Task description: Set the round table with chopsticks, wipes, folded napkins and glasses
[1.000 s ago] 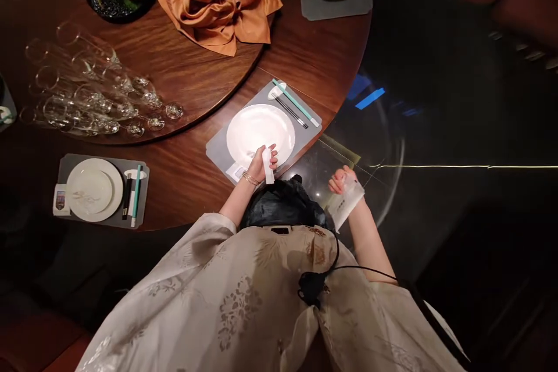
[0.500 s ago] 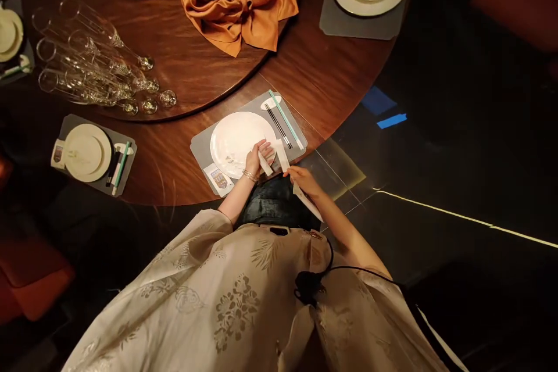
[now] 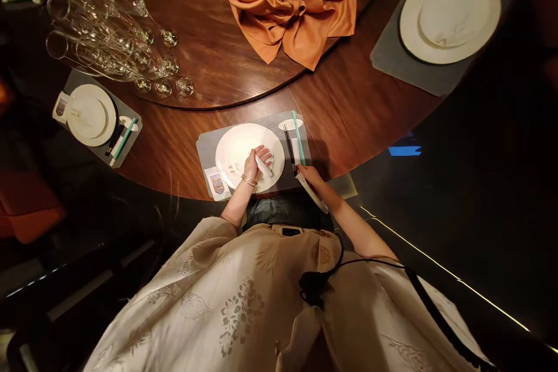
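My left hand (image 3: 256, 163) rests over the white plate (image 3: 235, 148) on the grey placemat (image 3: 204, 148), its fingers closed round a small white paper packet (image 3: 264, 165). At the placemat's right edge, my right hand (image 3: 310, 176) grips a white paper sleeve (image 3: 314, 193) that hangs below it. Beside that hand lie black chopsticks (image 3: 289, 147), a teal-handled utensil (image 3: 298, 138), another white paper packet (image 3: 296, 151) and a small white rest (image 3: 290, 124). A printed card (image 3: 217, 183) sits at the plate's lower left.
A crumpled orange cloth (image 3: 291, 0) and several champagne flutes (image 3: 108, 40) lying on their sides occupy the round wooden turntable (image 3: 209, 64). Other place settings with plates sit at the left (image 3: 90, 115) and upper right (image 3: 450, 14). The table edge runs just in front of me.
The view has shifted along the table. My right hand came in from off the table to the placemat's right edge; a white packet now lies by the chopsticks. The left hand stays over the plate.
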`<state>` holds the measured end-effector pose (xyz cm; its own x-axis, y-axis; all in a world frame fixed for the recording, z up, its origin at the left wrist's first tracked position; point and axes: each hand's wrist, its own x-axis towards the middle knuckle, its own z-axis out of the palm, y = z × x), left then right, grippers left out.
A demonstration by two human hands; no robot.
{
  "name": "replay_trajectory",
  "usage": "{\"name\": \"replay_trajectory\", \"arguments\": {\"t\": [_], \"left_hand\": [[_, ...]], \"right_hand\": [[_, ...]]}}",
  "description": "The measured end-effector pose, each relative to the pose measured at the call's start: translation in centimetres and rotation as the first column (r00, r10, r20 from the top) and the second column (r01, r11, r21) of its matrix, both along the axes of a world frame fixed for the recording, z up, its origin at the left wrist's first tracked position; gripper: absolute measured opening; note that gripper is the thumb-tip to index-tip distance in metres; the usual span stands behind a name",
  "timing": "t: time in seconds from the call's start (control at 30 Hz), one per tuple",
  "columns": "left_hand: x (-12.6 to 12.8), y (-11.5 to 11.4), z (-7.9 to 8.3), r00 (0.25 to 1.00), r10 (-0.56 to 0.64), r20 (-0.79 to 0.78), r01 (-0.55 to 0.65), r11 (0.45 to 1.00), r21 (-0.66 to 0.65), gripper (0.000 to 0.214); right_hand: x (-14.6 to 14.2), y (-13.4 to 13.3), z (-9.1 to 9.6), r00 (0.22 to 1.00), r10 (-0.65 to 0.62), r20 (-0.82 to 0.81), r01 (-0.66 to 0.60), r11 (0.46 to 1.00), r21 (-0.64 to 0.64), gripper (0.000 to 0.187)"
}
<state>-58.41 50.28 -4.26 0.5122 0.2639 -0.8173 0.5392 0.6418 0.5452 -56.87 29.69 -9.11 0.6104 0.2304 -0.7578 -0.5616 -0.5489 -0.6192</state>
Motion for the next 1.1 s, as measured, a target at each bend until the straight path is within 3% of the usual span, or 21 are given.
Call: {"name": "replay_trajectory", "arguments": {"t": [0.1, 0.23, 0.37, 0.47, 0.53, 0.63, 0.77, 0.9, 1.0, 1.1], "left_hand": [[1.0, -1.1, 0.4, 0.998, 0.006, 0.063, -0.002, 0.997, -0.071, 0.044], [2.2, -3.3, 0.8, 0.985, -0.038, 0.168, 0.054, 0.995, -0.089, 0.048], [2.3, -5.4, 0.8, 0.950, -0.201, 0.239, 0.203, 0.979, 0.019, 0.048], [2.3, -7.2, 0.4, 0.888, -0.413, 0.202, 0.407, 0.911, 0.071, 0.047], [2.8, -8.8, 0.1, 0.868, -0.470, 0.163, 0.465, 0.883, 0.066, 0.048], [3.9, -11.6, -0.2, 0.924, -0.367, 0.107, 0.358, 0.929, 0.095, 0.050], [4.6, -15.4, -0.3, 0.991, -0.123, 0.057, 0.110, 0.976, 0.187, 0.053], [3.0, -20.1, 0.5, 0.990, 0.141, -0.006, -0.135, 0.958, 0.254, 0.058], [2.3, -24.0, 1.5, 0.968, 0.244, -0.060, -0.222, 0.943, 0.249, 0.058], [3.1, -27.4, 2.2, 0.962, 0.260, -0.080, -0.238, 0.947, 0.216, 0.055]], "right_hand": [[-0.2, 0.2, 2.3, 0.992, 0.104, -0.073, -0.094, 0.988, 0.122, 0.047], [0.8, 1.1, 6.0, 0.980, 0.188, -0.063, -0.153, 0.919, 0.363, 0.051], [2.9, -0.1, 8.1, 0.995, 0.043, 0.090, -0.070, 0.948, 0.310, 0.049], [4.5, -3.9, 8.4, 0.975, -0.025, 0.219, -0.020, 0.979, 0.201, 0.042], [6.2, -7.5, 8.1, 0.954, 0.006, 0.300, -0.044, 0.992, 0.121, 0.042], [11.1, -13.6, 6.6, 0.889, 0.095, 0.449, -0.060, 0.994, -0.091, 0.045], [22.6, -20.3, 3.6, 0.784, 0.284, 0.551, -0.053, 0.916, -0.397, 0.044], [33.2, -23.5, 0.6, 0.757, 0.430, 0.492, -0.084, 0.811, -0.579, 0.041], [36.0, -25.7, -1.2, 0.655, 0.463, 0.597, -0.088, 0.832, -0.548, 0.039], [34.3, -29.0, -2.5, 0.451, 0.532, 0.717, -0.140, 0.836, -0.531, 0.044]]}}
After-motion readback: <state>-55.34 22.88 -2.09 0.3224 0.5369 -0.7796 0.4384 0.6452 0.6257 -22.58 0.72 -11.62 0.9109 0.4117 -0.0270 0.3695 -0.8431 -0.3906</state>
